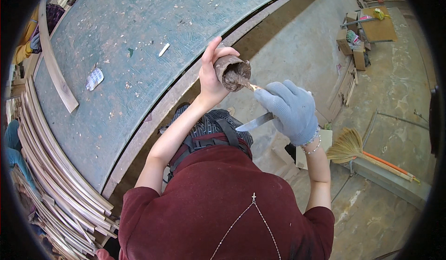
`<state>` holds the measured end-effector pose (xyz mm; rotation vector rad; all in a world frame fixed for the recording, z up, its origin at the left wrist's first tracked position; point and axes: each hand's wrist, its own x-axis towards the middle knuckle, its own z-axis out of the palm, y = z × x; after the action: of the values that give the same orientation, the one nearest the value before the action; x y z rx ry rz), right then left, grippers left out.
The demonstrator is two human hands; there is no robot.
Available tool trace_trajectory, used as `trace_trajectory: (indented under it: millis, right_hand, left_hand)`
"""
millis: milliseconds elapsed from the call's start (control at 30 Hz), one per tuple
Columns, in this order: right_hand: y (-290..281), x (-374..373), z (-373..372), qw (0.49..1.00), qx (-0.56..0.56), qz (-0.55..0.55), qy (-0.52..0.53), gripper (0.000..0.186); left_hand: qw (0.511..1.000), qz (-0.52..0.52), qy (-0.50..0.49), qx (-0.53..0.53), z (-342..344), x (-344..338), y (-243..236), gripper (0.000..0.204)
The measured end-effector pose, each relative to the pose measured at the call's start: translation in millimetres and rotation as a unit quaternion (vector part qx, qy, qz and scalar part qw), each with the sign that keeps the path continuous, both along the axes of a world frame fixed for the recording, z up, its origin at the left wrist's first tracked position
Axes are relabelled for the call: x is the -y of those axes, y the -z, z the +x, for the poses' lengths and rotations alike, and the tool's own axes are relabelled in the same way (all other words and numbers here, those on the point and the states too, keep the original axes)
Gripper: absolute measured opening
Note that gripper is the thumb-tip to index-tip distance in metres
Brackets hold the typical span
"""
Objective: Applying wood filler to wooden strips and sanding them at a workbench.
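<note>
The bare left hand (211, 72) is wrapped around a small brown cup (231, 70), thumb and fingers closed on its wall, tipping the mouth toward the right so the dark paste inside shows. The cup is held up in the air in front of the chest, over the edge of the bench (139, 42). The right hand (292, 109), in a grey knit glove, is clenched on two tools at once: a thin stick (253, 87) whose tip is dug into the paste in the cup, and a knife (254, 122) whose bare blade points left and down from under the fist, clear of the cup. A bead bracelet (313, 146) sits on the right wrist. Both forearms rise from a maroon shirt (223, 204). The bench top is a broad blue-green board, scratched and strewn with chips, with a white scrap (164, 49) and a pale crumpled bit (94, 79) lying on it well apart from the hands. A long wooden slat (55, 69) lies across its left part, and a stack of curved wooden strips (51, 176) runs along its near-left edge. To the right, on the concrete floor (297, 42), a straw broom (355, 151) with an orange handle lies near the right elbow, and cardboard boxes (353, 44) stand further off.
</note>
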<state>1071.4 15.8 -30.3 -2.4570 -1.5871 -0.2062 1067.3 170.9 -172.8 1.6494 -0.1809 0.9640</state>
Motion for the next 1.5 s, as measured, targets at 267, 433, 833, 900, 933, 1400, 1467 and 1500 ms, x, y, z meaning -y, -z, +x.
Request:
trace_trajectory:
  millis: [267, 433, 833, 900, 933, 1400, 1467, 1500]
  right_hand:
    - [15.3, 0.1, 32.9, 0.992, 0.096, -0.08, -0.02, 0.025]
    - [34.6, 3.8, 17.7, 0.994, -0.029, -0.089, 0.054, 0.027]
    - [59.6, -23.4, -15.0, 0.455, -0.731, 0.377, 0.343, 0.005]
    - [66.1, -21.7, -11.6, 0.366, -0.78, 0.415, 0.292, 0.007]
    - [65.1, -21.3, -12.6, 0.364, -0.78, 0.416, 0.293, 0.007]
    - [-1.4, -5.7, 9.1, 0.983, -0.128, 0.056, 0.121, 0.037]
    - [-3.6, -9.0, 15.4, 0.99, -0.107, 0.019, 0.093, 0.035]
    - [-3.0, -11.3, 19.8, 0.994, -0.089, -0.017, 0.065, 0.033]
  left_hand:
    - [0.997, 0.003, 0.064, -0.043, -0.3, 7.6, 3.5, 0.087]
    - [0.996, 0.009, 0.066, -0.067, -2.6, 5.2, 10.7, 0.093]
    - [0.991, 0.079, -0.071, -0.08, -2.1, 2.7, 22.9, 0.09]
    - [0.99, 0.068, -0.076, -0.094, -0.3, 3.6, 23.2, 0.092]
    - [0.99, 0.069, -0.074, -0.094, -0.8, 3.9, 21.9, 0.092]
    - [0.981, -0.007, -0.004, -0.192, -10.1, 1.2, 2.0, 0.101]
    - [0.981, -0.011, 0.013, -0.192, -10.9, 1.1, -3.4, 0.101]
    - [0.98, -0.012, 0.029, -0.196, -11.4, 0.6, -4.6, 0.101]
